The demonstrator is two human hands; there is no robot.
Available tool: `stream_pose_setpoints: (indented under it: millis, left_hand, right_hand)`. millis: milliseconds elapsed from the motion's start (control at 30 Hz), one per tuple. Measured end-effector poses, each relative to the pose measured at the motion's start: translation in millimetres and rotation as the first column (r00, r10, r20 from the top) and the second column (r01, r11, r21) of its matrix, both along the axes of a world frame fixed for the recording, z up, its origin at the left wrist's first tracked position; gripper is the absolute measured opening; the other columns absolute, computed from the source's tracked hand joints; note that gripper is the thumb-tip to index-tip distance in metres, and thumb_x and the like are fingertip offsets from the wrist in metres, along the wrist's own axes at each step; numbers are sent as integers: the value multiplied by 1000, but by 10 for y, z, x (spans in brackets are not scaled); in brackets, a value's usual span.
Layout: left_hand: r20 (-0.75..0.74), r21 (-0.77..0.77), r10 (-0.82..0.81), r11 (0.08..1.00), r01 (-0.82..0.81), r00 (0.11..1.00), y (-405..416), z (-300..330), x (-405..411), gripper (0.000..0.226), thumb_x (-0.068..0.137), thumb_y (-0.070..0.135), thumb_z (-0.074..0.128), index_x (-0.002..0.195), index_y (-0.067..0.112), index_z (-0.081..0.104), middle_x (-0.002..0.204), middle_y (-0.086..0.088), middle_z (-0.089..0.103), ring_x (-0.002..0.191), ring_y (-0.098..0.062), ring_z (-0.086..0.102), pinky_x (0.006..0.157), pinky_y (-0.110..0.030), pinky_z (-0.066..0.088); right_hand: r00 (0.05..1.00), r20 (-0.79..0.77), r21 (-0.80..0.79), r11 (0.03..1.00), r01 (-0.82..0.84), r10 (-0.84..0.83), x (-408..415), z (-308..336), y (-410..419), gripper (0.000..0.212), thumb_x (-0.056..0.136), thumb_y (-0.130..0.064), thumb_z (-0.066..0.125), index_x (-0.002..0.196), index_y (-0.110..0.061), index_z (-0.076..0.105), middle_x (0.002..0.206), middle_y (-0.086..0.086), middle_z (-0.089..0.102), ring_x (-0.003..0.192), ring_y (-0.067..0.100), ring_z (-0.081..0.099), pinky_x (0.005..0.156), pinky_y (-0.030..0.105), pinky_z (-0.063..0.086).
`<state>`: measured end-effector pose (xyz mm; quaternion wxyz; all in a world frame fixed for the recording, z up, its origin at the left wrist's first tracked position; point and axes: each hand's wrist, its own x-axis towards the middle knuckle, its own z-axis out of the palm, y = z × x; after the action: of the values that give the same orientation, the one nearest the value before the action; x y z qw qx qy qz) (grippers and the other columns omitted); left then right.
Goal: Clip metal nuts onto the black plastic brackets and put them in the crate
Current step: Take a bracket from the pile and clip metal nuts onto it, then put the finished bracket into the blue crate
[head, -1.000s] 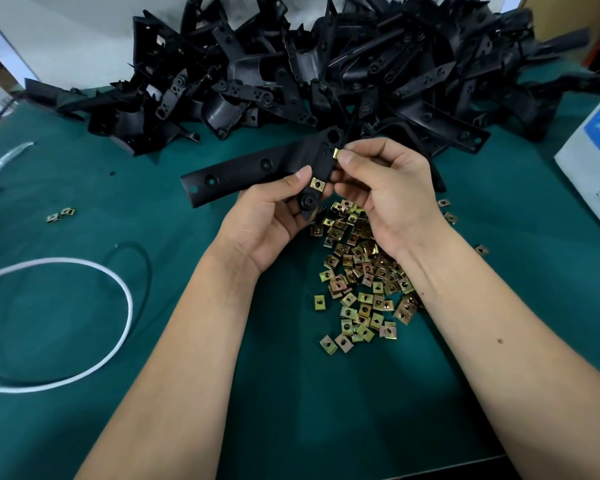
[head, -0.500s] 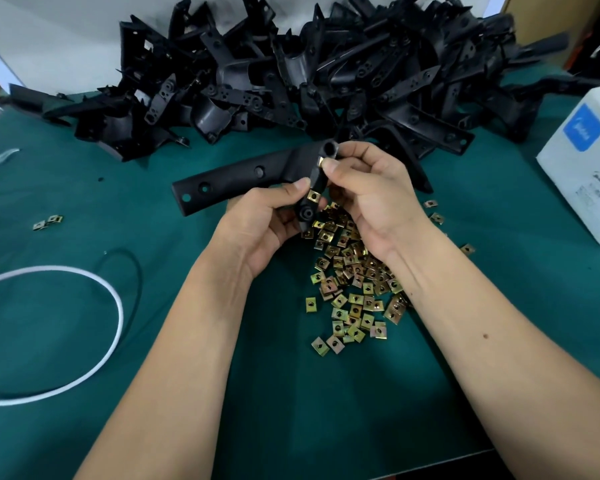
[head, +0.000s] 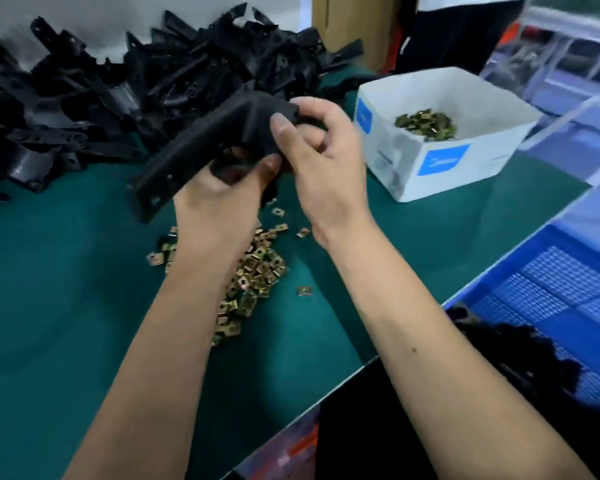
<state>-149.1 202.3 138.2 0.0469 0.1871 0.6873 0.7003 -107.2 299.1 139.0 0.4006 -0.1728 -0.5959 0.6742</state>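
Both hands hold one long black plastic bracket point(head: 201, 147) above the green table. My left hand point(head: 222, 199) grips it from below near its middle. My right hand point(head: 323, 161) grips its upper right end with curled fingers. Any nut on the bracket is hidden by my fingers and motion blur. Several brass-coloured metal nuts point(head: 253, 271) lie in a loose pile on the mat under my left wrist. A blue crate point(head: 551, 282) sits off the table's right edge, with black brackets point(head: 520, 358) in it.
A big heap of black brackets point(head: 136, 77) covers the far left of the green table point(head: 66, 289). A white carton point(head: 465, 174) with more nuts stands at the right. A person stands behind it. The table edge runs diagonally at lower right.
The view has swung right, bringing the carton's inside and the blue crate into sight. The bracket has been turned and tilted, its long arm now pointing down-left. My right hand now grips the bracket's end.
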Motion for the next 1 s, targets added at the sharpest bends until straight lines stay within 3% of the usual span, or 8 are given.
stream_pose_setpoints:
  millis: [133, 267, 400, 500, 633, 733, 900, 1000]
  left_hand:
    - [-178, -284, -326, 920, 269, 928, 794, 218, 686, 24, 89, 35, 76, 70, 27, 65, 67, 20, 69, 68, 8, 62, 67, -1, 41]
    - [-167, -268, -538, 832, 487, 827, 1538, 121, 1521, 21, 78, 15, 85, 93, 12, 70, 88, 2, 73, 78, -8, 67, 73, -13, 50]
    - [173, -354, -666, 645, 677, 726, 2075, -591, 2307, 37, 80, 21, 86, 110, 9, 70, 104, -11, 76, 99, -25, 73, 90, -41, 58]
    - [487, -369, -684, 402, 838, 543, 2199, -1235, 2759, 37, 85, 28, 82, 111, 7, 70, 111, -12, 74, 106, -27, 71, 98, -48, 56]
    - [665, -389, -573, 282, 877, 479, 2126, -1883, 2910, 32, 78, 29, 81, 98, 10, 65, 103, -11, 72, 99, -31, 71, 95, -48, 56]
    - [684, -488, -517, 202, 849, 515, 2031, -2090, 2853, 69, 71, 40, 79, 127, 6, 55, 125, -15, 64, 116, -36, 65, 96, -44, 56]
    - [540, -642, -596, 166, 748, 595, 1999, -2190, 2734, 37, 57, 44, 68, 72, 15, 49, 87, -10, 73, 86, -30, 72, 78, -35, 59]
    - [423, -659, -681, 221, 719, 598, 2059, -2115, 2736, 27, 72, 35, 75, 74, 26, 49, 85, 5, 65, 84, -23, 65, 81, -34, 54]
  right_hand:
    - [955, -160, -177, 959, 221, -249, 892, 17, 675, 25, 91, -15, 70, 112, -7, 59, 72, 1, 67, 73, 19, 62, 73, 35, 53]
    - [930, -231, -399, 899, 178, -287, 1907, -253, 1240, 13, 103, -11, 53, 109, -2, 61, 101, 16, 68, 95, 28, 63, 96, 41, 48]
    - [966, -133, -645, 759, 86, -222, 2764, -898, 1471, 43, 102, -31, 45, 90, -14, 82, 104, 7, 78, 101, 20, 74, 95, 33, 53]
    - [938, 27, -786, 572, 233, -345, 3364, -1557, 1586, 37, 102, -31, 47, 116, -9, 73, 116, 13, 74, 105, 26, 71, 100, 39, 50]
    - [846, 255, -889, 230, 395, -467, 3894, -2336, 1567, 33, 109, -24, 39, 109, -1, 64, 86, 17, 77, 82, 30, 74, 63, 35, 64]
    - [790, 481, -842, 52, 538, -380, 4120, -2767, 1423, 26, 108, -21, 47, 120, -1, 57, 102, 19, 69, 94, 33, 62, 74, 41, 61]
    - [474, 875, -447, 217, 868, -94, 4231, -3004, 1184, 10, 94, -1, 62, 93, 9, 62, 72, 18, 58, 42, 28, 61, 34, 23, 45]
    - [233, 961, -172, 343, 923, -147, 4117, -2896, 1266, 26, 91, -11, 61, 106, 9, 69, 93, 25, 69, 84, 41, 69, 76, 39, 60]
